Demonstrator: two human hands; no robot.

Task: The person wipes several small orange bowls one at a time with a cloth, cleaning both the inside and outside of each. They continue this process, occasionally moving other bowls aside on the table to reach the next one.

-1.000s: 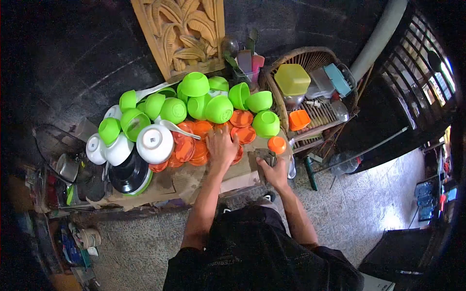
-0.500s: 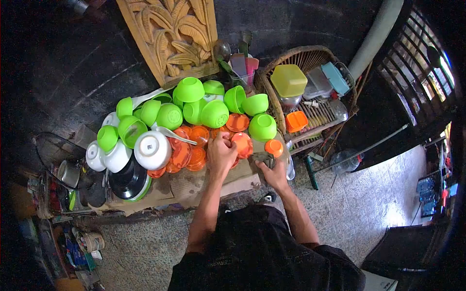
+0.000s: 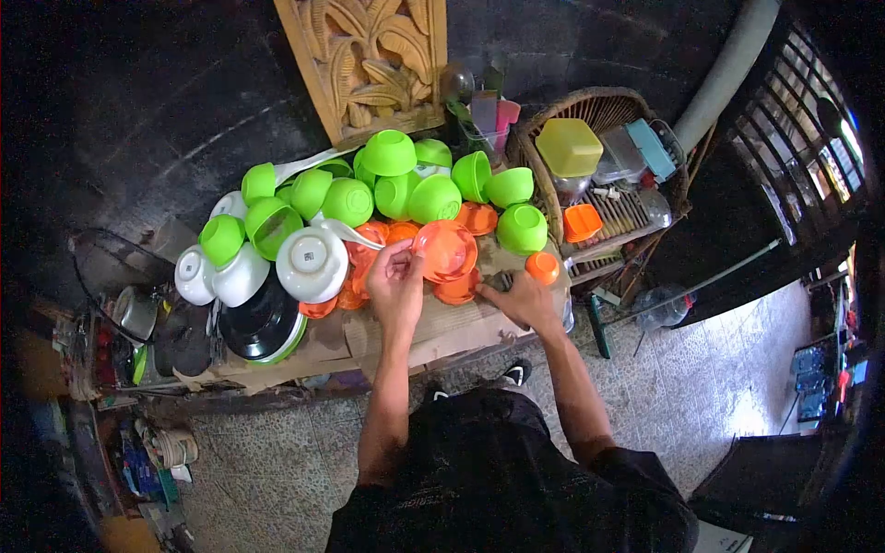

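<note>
My left hand (image 3: pixel 397 281) pinches the edge of an orange dish (image 3: pixel 446 251), raised with its face towards the camera. To the right, my right hand (image 3: pixel 525 301) is at a dark cloth-like thing (image 3: pixel 499 282), close to a lower orange dish (image 3: pixel 457 288); its fingertips are partly hidden. A small orange cup (image 3: pixel 542 267) is just beyond my right hand. Behind the orange dishes are several green bowls (image 3: pixel 434 199), some upside down. On the left, a white bowl (image 3: pixel 312 264) rests bottom up, with a white spoon (image 3: pixel 348 232) beside it.
A rattan rack (image 3: pixel 590 100) at the back right holds a yellow container (image 3: pixel 569 147) and an orange square container (image 3: pixel 582 223). A carved wooden panel (image 3: pixel 373 64) leans behind the bowls. Cardboard (image 3: pixel 387 342) covers the table's front; a black bowl (image 3: pixel 261 323) stands left.
The view has shifted, and the table's things appear farther right and slightly higher. The orange dish in my left hand is now raised and turned more towards the camera.
</note>
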